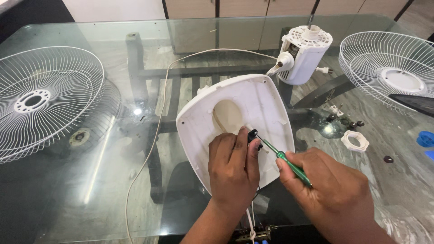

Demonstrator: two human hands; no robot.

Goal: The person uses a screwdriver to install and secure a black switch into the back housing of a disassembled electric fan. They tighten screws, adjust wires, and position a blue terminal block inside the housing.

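Knuckles-up, the left hand (233, 168) is being pressed on the white fan base (235, 122), pinching a black part (252, 134); beside it, the right hand (332, 187) is gripping a green screwdriver (289, 165).

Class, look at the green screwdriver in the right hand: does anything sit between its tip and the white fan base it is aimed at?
Only the small black part pinched by the left hand. The screwdriver in the right hand meets that part over the base; nothing else visible blocks it.
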